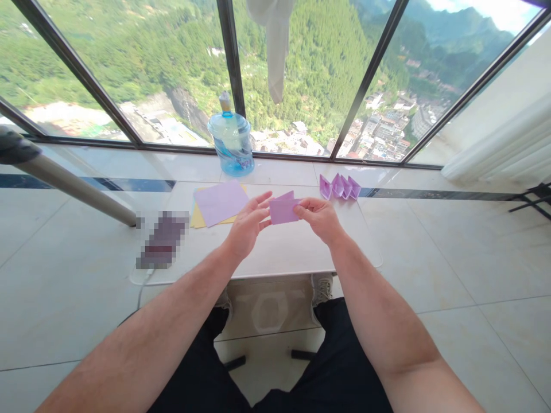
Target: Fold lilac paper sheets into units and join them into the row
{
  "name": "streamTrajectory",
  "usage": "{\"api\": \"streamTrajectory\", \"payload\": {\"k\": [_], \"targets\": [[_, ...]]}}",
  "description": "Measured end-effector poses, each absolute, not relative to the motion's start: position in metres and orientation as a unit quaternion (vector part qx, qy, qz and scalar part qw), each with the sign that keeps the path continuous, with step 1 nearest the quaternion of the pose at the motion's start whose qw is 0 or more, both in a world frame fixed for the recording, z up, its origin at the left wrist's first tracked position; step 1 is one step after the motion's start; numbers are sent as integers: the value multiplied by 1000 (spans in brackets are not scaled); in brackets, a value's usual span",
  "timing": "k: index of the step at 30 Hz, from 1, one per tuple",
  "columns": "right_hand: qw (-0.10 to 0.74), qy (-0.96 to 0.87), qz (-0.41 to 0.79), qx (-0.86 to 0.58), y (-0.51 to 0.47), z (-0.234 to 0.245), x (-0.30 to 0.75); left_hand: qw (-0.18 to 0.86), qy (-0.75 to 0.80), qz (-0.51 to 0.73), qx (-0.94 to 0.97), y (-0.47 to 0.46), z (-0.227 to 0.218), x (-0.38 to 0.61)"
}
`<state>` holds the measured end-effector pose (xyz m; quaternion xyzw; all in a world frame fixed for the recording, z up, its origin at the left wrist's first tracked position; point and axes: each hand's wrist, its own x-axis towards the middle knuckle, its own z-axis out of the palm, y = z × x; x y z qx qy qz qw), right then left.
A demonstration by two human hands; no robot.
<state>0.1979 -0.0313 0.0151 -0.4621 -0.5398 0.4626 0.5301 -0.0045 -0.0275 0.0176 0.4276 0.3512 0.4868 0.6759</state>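
Observation:
A folded piece of purple paper [283, 212] is held up above the white table. My right hand [319, 217] pinches its right edge between thumb and fingers. A second flap of the paper shows behind the front layer, angled upward. My left hand [248, 222] is at the paper's left edge with its fingers spread; I cannot tell whether the fingertips touch it. Left of my hands lies a flat purple sheet [220, 202] on top of yellow sheets [198, 219]. Several folded purple paper pieces [340, 187] stand in a row at the table's far right.
The low white table [284, 255] is in front of my knees. A pixelated dark object [162, 241] with a cable lies on its left side. A blue water jug [232, 143] stands by the window, and a grey pole [77, 180] slants in from the left.

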Motion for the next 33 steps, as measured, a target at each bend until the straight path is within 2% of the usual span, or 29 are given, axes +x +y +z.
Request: {"api": "streamTrajectory", "payload": {"k": [3, 8, 14, 23, 33], "targets": [[475, -590, 459, -464, -34, 14, 194, 652, 394, 481, 434, -16, 22, -10], [396, -638, 457, -477, -39, 11, 186, 599, 487, 378, 511, -7, 20, -12], [405, -631, 465, -470, -39, 12, 183, 595, 485, 384, 514, -10, 21, -10], [375, -638, 405, -537, -42, 18, 178, 587, 457, 411, 528, -11, 19, -9], [363, -630, 414, -547, -45, 23, 176, 651, 451, 388, 470, -10, 17, -14]]}}
